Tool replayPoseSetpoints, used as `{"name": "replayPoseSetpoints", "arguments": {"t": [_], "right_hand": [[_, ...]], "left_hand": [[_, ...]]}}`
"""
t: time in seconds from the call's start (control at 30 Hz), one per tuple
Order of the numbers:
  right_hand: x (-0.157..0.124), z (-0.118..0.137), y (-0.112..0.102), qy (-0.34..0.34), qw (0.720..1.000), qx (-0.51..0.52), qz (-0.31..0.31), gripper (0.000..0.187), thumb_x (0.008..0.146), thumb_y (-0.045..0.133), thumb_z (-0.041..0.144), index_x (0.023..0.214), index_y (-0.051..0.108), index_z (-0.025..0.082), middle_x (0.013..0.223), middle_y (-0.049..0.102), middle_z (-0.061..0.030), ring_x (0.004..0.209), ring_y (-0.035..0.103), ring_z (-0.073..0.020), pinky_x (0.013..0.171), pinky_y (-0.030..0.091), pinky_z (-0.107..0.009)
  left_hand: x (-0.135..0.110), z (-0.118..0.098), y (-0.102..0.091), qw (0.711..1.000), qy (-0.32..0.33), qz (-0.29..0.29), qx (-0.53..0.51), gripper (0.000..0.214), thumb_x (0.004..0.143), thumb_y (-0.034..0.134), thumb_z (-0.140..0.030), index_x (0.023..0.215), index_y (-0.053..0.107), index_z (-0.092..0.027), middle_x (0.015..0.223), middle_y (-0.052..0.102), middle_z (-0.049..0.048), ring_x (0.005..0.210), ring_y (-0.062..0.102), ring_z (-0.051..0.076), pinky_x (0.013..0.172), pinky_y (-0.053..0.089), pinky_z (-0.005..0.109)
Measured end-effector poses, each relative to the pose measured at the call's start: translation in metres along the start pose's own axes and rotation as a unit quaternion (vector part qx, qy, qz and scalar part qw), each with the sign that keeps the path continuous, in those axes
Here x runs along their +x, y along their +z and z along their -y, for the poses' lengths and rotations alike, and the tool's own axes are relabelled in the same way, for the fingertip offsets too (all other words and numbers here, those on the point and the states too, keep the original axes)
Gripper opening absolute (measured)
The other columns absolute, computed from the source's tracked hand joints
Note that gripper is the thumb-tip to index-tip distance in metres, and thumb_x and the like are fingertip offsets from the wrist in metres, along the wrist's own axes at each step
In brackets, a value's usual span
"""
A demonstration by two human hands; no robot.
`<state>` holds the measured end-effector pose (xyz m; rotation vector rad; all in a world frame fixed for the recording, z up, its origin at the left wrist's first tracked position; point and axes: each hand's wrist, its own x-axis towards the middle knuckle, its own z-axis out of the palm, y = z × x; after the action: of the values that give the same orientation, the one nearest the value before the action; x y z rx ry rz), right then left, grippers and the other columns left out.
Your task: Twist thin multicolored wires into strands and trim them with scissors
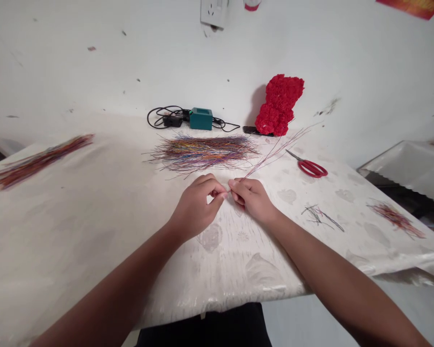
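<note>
Left hand (pixel 198 205) and right hand (pixel 253 197) nearly meet at the centre of the frame, over the worktop (pixel 112 241). Right fingers are clamped on a few thin wires (pixel 275 153), which fan out toward the upper right; the left thumb and forefinger are pinched together just beside them — whether on the wire ends, I cannot tell. A loose multicoloured wire pile (pixel 206 150) lies just above the hands. Red-handled scissors (pixel 312 168) rest right of centre — short dark strands (pixel 321 217) lie below them.
</note>
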<state>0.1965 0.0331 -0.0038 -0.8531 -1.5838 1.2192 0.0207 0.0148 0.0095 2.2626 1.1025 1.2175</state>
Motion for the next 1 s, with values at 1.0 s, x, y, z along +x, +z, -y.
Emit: {"name": "replayPoseSetpoints", "arguments": {"t": [1.0], "right_hand": [[0.002,-0.01,-0.003,0.047,0.996,-0.036,0.073,0.047,0.094,0.054,0.047,0.058,0.048,0.018,0.041,0.042,0.0066,0.037,0.036,-0.0068,0.04,0.029,-0.022]], "left_hand": [[-0.001,0.015,-0.001,0.984,-0.093,0.151,0.0,0.025,0.094,0.048,-0.029,0.08,0.066,-0.02,0.068,0.059,-0.0037,0.063,0.049,0.011,0.06,0.038,0.026]]}}
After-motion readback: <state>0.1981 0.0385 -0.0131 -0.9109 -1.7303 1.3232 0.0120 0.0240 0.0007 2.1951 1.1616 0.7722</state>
